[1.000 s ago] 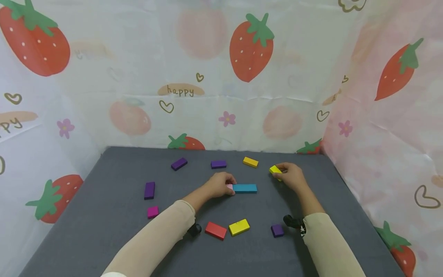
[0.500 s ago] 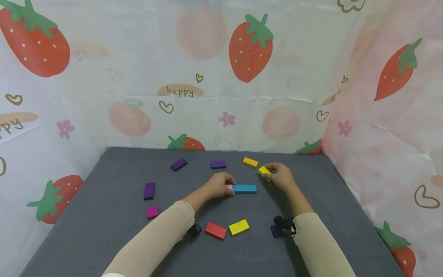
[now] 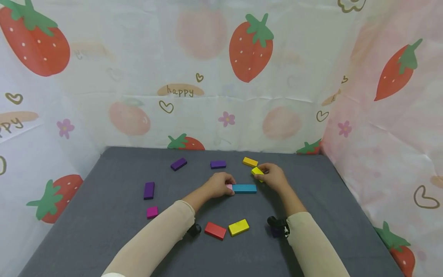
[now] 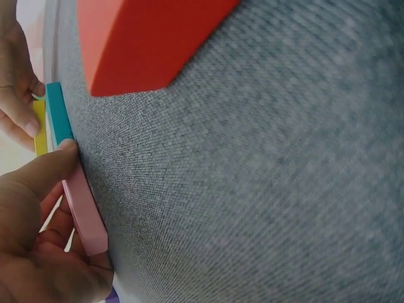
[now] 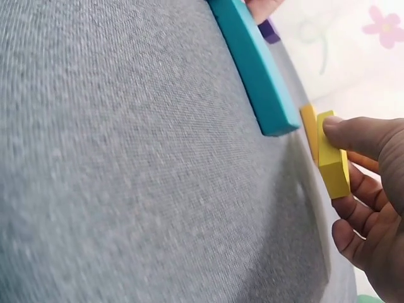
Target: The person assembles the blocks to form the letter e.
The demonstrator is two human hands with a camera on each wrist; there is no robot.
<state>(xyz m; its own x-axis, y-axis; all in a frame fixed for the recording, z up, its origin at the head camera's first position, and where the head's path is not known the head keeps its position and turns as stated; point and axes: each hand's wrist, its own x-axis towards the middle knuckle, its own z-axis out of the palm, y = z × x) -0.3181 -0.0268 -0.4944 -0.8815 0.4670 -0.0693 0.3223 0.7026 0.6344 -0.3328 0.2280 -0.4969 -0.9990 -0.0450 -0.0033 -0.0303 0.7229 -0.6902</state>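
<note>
Hands, two, bare, both in use. Right hand [image 3: 273,177]: grasping, thumb and fingers pinching one yellow block [image 3: 257,171], tilted, over the far part of the bench [image 3: 86,234]. Left hand [image 3: 218,184]: grasping one pink block [image 4: 85,211], thumb on one side and fingers on the other; mostly covered by the hand in the head view.

Blue block [image 3: 244,189], long: flat on the bench, in line with the pink block at its right end, between the two hands.

Orange block [image 3: 250,161]: just beyond the yellow block in the right hand.

Purple blocks, three: one [image 3: 218,164] beyond the left hand; one [image 3: 179,164] farther left, set aslant; one [image 3: 149,191] at left, lengthwise.

Magenta block [image 3: 152,212]: short, near the left sleeve [image 3: 155,234].

Red block [image 3: 215,231] and second yellow block [image 3: 238,227]: near side, just beside each other, both angled.

Dark block [image 3: 275,232]: largely hidden below the black wrist camera [image 3: 275,222] at the right sleeve [image 3: 316,242].

Backdrop [image 3: 138,57]: pale cloth printed with strawberries, hearts, flowers and the word "happy".
</note>
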